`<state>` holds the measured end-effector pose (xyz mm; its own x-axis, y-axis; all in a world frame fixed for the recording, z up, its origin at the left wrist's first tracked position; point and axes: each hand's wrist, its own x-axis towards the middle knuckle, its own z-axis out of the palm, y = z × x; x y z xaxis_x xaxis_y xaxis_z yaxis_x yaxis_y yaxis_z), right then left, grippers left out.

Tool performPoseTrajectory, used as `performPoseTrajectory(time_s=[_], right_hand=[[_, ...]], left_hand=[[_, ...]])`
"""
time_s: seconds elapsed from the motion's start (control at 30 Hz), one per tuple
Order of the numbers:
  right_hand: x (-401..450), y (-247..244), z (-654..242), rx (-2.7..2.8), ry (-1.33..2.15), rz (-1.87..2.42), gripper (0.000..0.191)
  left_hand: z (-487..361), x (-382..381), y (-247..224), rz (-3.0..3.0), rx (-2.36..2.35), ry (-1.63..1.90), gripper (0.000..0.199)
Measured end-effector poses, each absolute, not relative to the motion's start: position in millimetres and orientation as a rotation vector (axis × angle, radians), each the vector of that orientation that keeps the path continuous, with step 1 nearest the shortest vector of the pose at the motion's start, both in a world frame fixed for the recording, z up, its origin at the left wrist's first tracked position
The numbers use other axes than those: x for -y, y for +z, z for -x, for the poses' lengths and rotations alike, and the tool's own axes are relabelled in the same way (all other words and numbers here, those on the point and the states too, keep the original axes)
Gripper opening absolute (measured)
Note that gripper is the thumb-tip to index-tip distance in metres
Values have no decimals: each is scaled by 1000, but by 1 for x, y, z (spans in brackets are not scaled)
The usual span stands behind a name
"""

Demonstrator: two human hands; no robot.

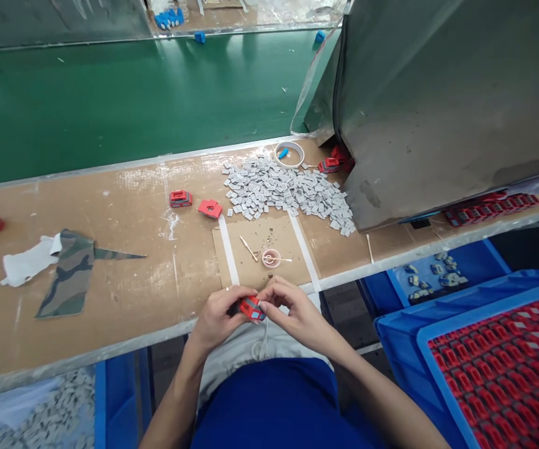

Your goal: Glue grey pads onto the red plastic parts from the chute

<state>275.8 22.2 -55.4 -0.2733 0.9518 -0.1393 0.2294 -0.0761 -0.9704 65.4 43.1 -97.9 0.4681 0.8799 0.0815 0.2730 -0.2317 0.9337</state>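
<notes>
My left hand (220, 317) is closed around a red toy car body (252, 308) with grey and light-blue parts, held just off the table's front edge. At the car's right end, the thumb and fingertips of my right hand (292, 308) pinch together against it. Whatever is between those fingertips is too small to make out. Just beyond my hands, a small cup (271, 258) has a thin stick (284, 259) lying across it. A pointed light tool (249, 248) rests beside the cup. Farther back spreads a pile of small grey rectangular pieces (273, 190).
Two red car parts, one upright (180, 198) and one flat (210, 208), sit left of the pile. A tape roll (289, 154) lies behind it. A metal housing (437, 112) blocks the right. Blue bins (430, 349) stand below; a green belt (110, 106) runs behind.
</notes>
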Motion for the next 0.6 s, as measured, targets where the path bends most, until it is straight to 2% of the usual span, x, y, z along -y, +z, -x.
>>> performPoseTrajectory(time_s=[0.17, 0.3, 0.4, 0.5, 0.6], right_hand=[[-23, -61, -275, 1320, 1707, 1292, 40], [-19, -71, -270, 1184, 1822, 1283, 52], [-15, -69, -270, 1190, 1782, 1293, 51], [-9, -58, -274, 1277, 1636, 1298, 41], [1, -52, -274, 1238, 1555, 1247, 35]], left_hand=[[-65, -44, -99, -1812, -866, 847, 27], [-65, -48, -95, -1864, -848, 722, 25], [-67, -48, -93, -1911, -804, 724, 21], [-70, -43, -91, -1883, -750, 933, 14], [-75, -33, -91, -1810, -796, 1140, 19]])
